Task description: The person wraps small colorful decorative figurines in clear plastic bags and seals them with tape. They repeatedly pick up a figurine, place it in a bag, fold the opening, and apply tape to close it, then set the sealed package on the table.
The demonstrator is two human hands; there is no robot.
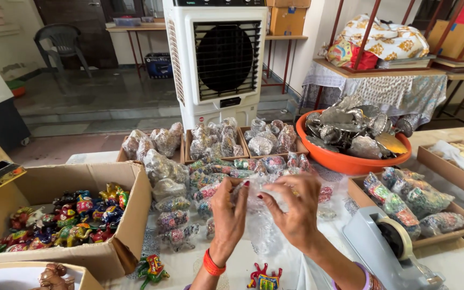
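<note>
My left hand [228, 217] and my right hand [295, 207] are raised over the table, and both pinch a clear plastic bag [258, 215] between them. The bag hangs down between the hands; what is inside it I cannot tell. Just beyond the hands lie several small painted figurines wrapped in clear plastic [216, 177]. Two unwrapped colourful figurines [152, 268] [264, 279] lie on the white cloth near the front edge.
A cardboard box [135, 215] at left holds several painted elephant figurines. Shallow trays of wrapped figurines [210, 140] stand at the back, an orange bowl [345, 161] of silvery pieces at right, a grey tape dispenser [388, 247] at front right. A white air cooler [218, 59] stands behind.
</note>
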